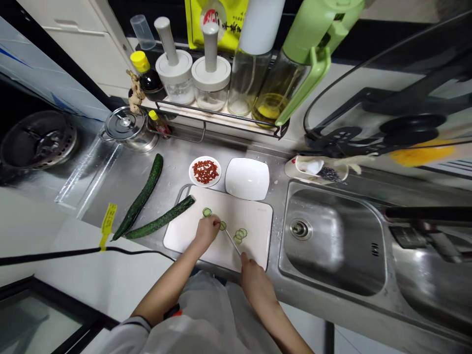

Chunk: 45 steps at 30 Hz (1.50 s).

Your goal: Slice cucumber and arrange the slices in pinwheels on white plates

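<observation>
My right hand (256,282) grips the handle of a knife (233,242), its blade pointing up and left over the white cutting board (258,219). At the blade's tip lies a cucumber slice (222,225), beside the pinched fingers of my left hand (208,231); whether they grip the slice is too small to tell. Several overlapping slices (240,235) rest right of the blade. Behind my left hand is another small group of slices (207,212). A cut cucumber (162,220) lies with one end on the board, and a longer whole cucumber (142,196) is left of it.
Behind the board stand a plate of chopped red pieces (205,171) and a white square dish (247,178). A sink (334,238) is at the right. A lidded pot (129,129) stands back left, below a rack (217,112) of jars and bottles.
</observation>
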### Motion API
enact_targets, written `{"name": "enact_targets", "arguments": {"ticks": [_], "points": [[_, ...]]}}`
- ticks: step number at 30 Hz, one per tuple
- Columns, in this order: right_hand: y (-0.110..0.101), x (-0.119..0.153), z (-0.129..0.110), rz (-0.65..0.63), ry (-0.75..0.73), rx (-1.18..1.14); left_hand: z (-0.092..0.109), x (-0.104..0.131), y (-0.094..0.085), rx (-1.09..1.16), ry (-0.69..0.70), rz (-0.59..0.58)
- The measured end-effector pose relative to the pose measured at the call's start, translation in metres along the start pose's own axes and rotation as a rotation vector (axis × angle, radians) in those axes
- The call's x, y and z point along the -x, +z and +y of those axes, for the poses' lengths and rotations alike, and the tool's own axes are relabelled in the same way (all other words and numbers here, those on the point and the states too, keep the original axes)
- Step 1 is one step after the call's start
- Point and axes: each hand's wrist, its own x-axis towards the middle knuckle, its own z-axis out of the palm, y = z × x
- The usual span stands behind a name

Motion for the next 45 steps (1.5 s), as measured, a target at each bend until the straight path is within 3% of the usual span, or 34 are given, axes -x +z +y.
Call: {"name": "enact_targets", "arguments": {"ticks": [13,22,27,32,36,42,45], "points": [[0.006,-0.005,-0.003,-0.014,0.003,-0.065,-0.003,-0.002,0.002,0.022,0.0,-0.005],[0.023,0.014,0.02,-0.045,0.01,-0.063,0.0,0.004,0.001,0.08,0.048,0.028],[0.022,0.016,0.024,-0.059,0.009,-0.068,-0.005,0.003,-0.01,0.1,0.082,0.167],[0.023,0.014,0.025,-0.063,0.019,-0.095,-0.018,-0.005,-0.024,0.153,-0.029,0.37],[0.025,0.013,0.026,-0.059,0.023,-0.11,-0.027,-0.008,-0.026,0.108,-0.055,0.393],[0.025,0.015,0.024,-0.055,0.02,-0.089,-0.021,-0.007,-0.024,0.012,0.06,0.456],[0.025,0.017,0.021,-0.055,0.023,-0.08,-0.002,-0.008,-0.018,0.02,0.177,0.338]]}}
